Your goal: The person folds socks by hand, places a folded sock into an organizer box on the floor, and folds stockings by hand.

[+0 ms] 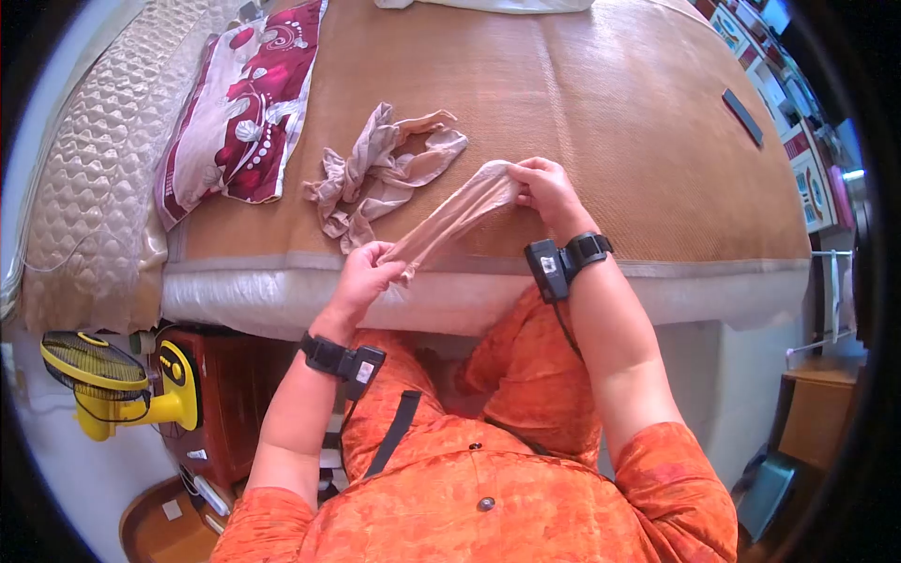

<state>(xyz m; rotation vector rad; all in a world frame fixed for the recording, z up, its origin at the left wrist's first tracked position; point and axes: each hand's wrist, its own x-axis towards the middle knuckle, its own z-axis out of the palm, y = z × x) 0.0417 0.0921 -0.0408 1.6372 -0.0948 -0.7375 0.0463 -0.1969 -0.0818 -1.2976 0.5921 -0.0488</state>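
Note:
A beige stocking-like cloth (455,214) is stretched between my two hands above the front edge of the bed mat. My left hand (364,277) pinches its lower left end. At its upper right end, my right hand (547,190) grips it between thumb and fingers. Just behind, a crumpled heap of similar beige fabric (385,169) lies on the brown woven mat (638,150), apart from both hands.
On the mat's left lies a maroon and white pillow (246,117) beside a quilted cushion (103,141). A dark remote (742,117) is at the right. A yellow fan (178,385) stands by a red cabinet (230,394) at the lower left.

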